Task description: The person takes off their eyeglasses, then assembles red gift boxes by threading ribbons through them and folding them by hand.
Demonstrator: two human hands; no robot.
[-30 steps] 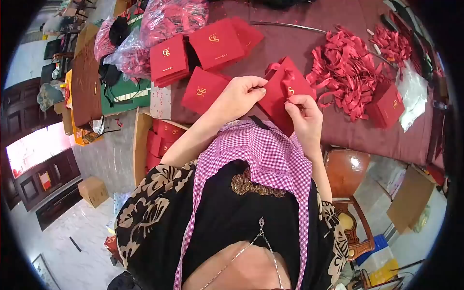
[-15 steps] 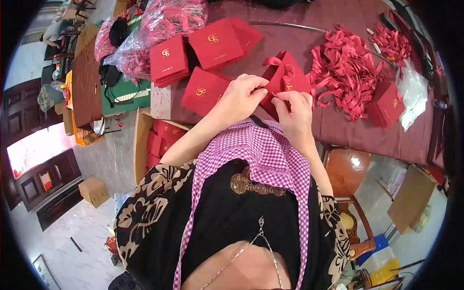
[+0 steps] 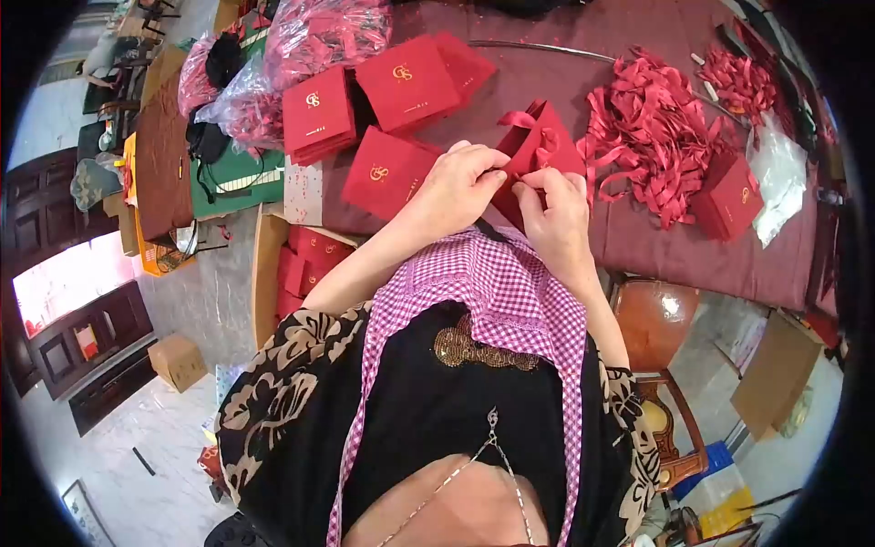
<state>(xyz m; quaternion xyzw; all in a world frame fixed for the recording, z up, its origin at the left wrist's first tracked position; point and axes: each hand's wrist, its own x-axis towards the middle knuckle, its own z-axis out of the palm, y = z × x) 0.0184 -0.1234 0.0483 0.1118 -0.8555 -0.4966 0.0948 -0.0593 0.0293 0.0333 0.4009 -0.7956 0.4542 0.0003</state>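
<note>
A small red gift bag (image 3: 563, 155) with a red ribbon (image 3: 545, 144) at its opening stands tilted on the table in front of me. My left hand (image 3: 460, 182) pinches the bag's near left edge, thumb and fingers together. Close beside it, my right hand (image 3: 556, 211) is closed in a pinch at the front of the bag, below the ribbon. Whether a ribbon end is between those fingertips is too small to tell. Just left of my left hand lies a flat red bag (image 3: 387, 171) with gold lettering.
Stacked red bags (image 3: 406, 84) lie at the back left, near plastic sacks (image 3: 324, 41) of red material. A heap of red ribbons (image 3: 652, 137) is on the right, beside another red bag (image 3: 727, 196) and clear plastic (image 3: 781, 178). A carton (image 3: 266, 273) holds more bags below the table's left edge.
My right fingertips have shifted very slightly against the bag, and the bag's top has tilted a little. My left hand stays nearly in place.
</note>
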